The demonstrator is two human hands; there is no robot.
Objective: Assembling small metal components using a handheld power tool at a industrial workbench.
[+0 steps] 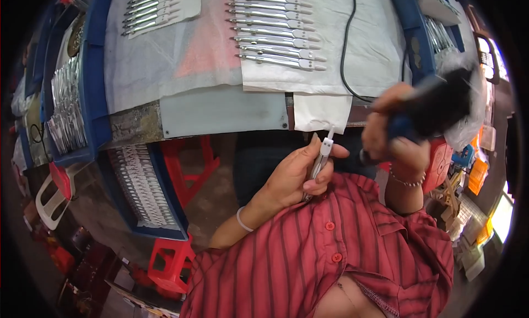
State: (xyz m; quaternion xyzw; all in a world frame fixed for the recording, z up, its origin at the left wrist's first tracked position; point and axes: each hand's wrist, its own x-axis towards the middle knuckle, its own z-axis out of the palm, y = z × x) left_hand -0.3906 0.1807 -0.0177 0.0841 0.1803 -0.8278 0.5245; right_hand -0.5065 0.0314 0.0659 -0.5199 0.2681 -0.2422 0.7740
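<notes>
Compass [320,162], a slim silver drawing instrument with a white cap, stands nearly upright in the left hand [296,177], whose fingers are curled and pressed around its legs in front of the striped shirt. Right hand [392,136] is wrapped tight around a blurred dark power tool [441,103] with a blue grip, held just beside the cap. Finished compasses [275,29] lie in rows on the white cloth [374,48] of the bench. Blue trays [144,191] of silver parts to the left appear still unprocessed, suggesting much work remains.
</notes>
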